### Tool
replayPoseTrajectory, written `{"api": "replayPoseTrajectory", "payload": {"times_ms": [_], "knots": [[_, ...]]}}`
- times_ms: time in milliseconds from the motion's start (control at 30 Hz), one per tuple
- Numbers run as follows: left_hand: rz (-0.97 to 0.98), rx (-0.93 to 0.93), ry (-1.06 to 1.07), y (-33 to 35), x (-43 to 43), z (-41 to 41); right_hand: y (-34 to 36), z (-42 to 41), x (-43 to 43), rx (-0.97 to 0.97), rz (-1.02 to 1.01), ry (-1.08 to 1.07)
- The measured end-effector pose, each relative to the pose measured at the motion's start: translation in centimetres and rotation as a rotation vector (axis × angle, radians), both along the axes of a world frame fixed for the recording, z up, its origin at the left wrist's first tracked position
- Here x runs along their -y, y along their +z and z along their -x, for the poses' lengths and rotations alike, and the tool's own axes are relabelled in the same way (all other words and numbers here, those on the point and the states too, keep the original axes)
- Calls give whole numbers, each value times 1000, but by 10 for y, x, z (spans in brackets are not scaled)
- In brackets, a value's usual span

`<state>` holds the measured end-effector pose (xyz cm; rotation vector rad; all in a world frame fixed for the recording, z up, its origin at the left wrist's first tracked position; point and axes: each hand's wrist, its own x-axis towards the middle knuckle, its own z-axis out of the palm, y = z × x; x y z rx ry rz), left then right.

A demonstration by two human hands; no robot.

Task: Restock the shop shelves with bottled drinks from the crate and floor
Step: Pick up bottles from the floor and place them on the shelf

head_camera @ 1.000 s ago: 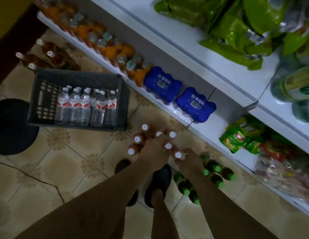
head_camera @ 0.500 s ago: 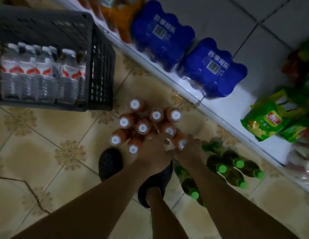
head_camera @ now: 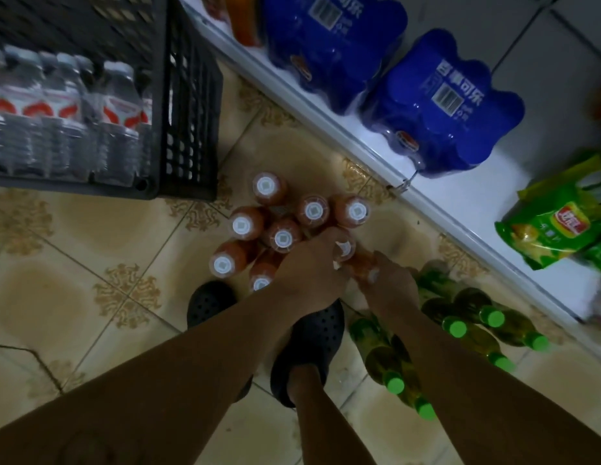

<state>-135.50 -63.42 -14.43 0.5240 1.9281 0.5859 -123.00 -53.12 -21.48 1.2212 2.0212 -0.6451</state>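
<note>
Several brown tea bottles with white caps [head_camera: 283, 237] stand clustered on the tiled floor by my feet. My left hand [head_camera: 309, 270] curls round one bottle at the cluster's near edge; the bottle is mostly hidden under the hand. My right hand [head_camera: 389, 286] grips another brown bottle [head_camera: 358, 263], tilted, its cap [head_camera: 345, 248] showing between the two hands. A dark plastic crate [head_camera: 192, 105] at the upper left holds several clear water bottles [head_camera: 114, 105] with red-and-white labels. The white bottom shelf [head_camera: 466, 203] runs diagonally on the right.
Two blue shrink-wrapped drink packs [head_camera: 440, 105] sit on the shelf, with green snack bags [head_camera: 554, 226] to their right. Several green-capped yellow-green bottles [head_camera: 460, 325] stand on the floor by my right arm. My dark clogs [head_camera: 309, 344] are below the hands.
The view has dropped lower and closer to the floor bottles. Both hands have closed on brown bottles, and the right-hand one now tilts.
</note>
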Motion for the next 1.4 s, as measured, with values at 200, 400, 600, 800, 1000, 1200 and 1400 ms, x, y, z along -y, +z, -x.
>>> {"api": "replayPoseTrajectory", "payload": {"times_ms": [200,400,600,800,1000,1200,1400], "knots": [[-34,-191,-80,50,-4,11,66,10,-17,55,48,-12],[-93,-130,-40,146,-26,50,195,78,-66,110,124,187],[-210,-132,-44,262,-33,99,358,165,-87,76,162,227],[-282,-184,-119,390,-25,166,518,233,-75,-137,184,204],[-367,-267,-70,502,6,207,665,291,-40,-254,233,272],[-576,-331,50,626,29,248,814,322,-15,-447,150,334],[-862,-272,273,733,40,282,920,324,-2,-883,132,278]]}}
